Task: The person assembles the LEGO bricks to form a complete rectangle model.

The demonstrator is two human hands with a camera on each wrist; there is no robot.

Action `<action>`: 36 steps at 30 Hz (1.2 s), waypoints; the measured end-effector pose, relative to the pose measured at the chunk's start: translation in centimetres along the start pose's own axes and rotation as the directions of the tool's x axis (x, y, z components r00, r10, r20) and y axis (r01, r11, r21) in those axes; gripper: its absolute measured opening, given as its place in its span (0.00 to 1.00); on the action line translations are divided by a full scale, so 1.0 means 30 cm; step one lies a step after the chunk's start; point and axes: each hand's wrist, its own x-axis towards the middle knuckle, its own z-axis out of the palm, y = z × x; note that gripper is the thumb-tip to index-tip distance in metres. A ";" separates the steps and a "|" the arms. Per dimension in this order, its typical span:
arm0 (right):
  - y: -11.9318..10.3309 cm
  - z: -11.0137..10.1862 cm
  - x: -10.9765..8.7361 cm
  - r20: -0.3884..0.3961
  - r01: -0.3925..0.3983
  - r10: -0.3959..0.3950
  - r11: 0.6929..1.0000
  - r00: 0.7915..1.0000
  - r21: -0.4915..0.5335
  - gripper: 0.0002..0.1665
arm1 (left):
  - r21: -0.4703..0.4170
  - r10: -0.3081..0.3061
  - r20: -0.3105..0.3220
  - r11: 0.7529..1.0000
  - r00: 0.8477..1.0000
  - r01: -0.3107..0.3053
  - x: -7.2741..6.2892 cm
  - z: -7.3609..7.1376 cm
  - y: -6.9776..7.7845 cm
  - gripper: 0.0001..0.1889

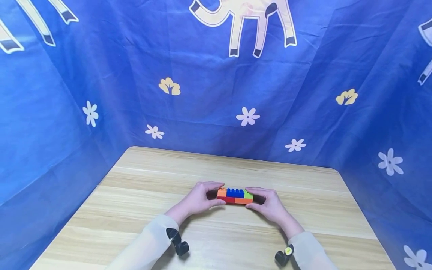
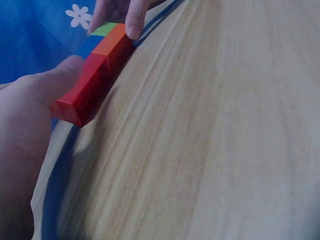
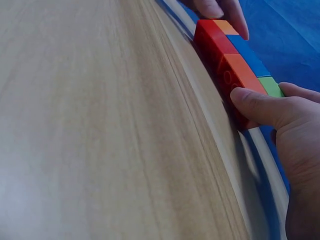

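A short wall of toy building bricks spans the gap between the two hands. Its lower row is a red brick (image 1: 226, 200) on the left and an orange brick (image 1: 243, 201) on the right. Above them sit a small orange brick (image 1: 221, 192), a blue brick (image 1: 235, 193) and a light green brick (image 1: 248, 195). The left hand (image 1: 199, 198) pinches the left end, thumb in front. The right hand (image 1: 270, 204) grips the right end likewise. In the right wrist view the hollow underside of the lower orange brick (image 3: 242, 73) shows, facing the table.
The wooden table (image 1: 209, 232) carries the hands and bricks' shadows. A blue patterned cloth (image 1: 209, 112) hangs behind the table and along both sides. Small black wrist cameras sit at the left sleeve (image 1: 148, 240) and the right sleeve (image 1: 308, 247).
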 end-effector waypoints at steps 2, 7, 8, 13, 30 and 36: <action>0.004 0.000 0.001 0.003 -0.010 0.010 1.000 1.000 -0.004 0.32 | 0.012 0.022 -0.001 1.000 1.000 -0.022 -0.003 0.000 0.001 0.36; 0.010 -0.001 0.007 0.011 -0.023 0.024 0.999 1.000 -0.022 0.33 | 0.018 0.001 0.005 1.000 1.000 -0.001 -0.006 -0.001 0.003 0.31; 0.011 -0.001 0.008 0.012 -0.024 0.024 0.999 1.000 -0.024 0.33 | 0.016 -0.012 0.007 1.000 1.000 0.012 -0.005 -0.001 0.003 0.31; 0.012 -0.005 0.017 0.029 -0.053 0.053 0.999 0.998 -0.007 0.32 | -0.003 -0.039 0.016 0.999 0.999 0.039 0.007 -0.004 -0.002 0.29; 0.032 -0.009 0.034 0.067 -0.174 0.172 0.984 0.983 0.029 0.32 | -0.100 -0.096 0.008 0.990 0.995 0.096 0.032 0.022 -0.038 0.28; 0.034 -0.015 0.045 0.097 -0.188 0.185 0.982 0.978 0.023 0.31 | -0.127 -0.131 0.033 0.983 0.991 0.135 0.037 0.012 -0.039 0.28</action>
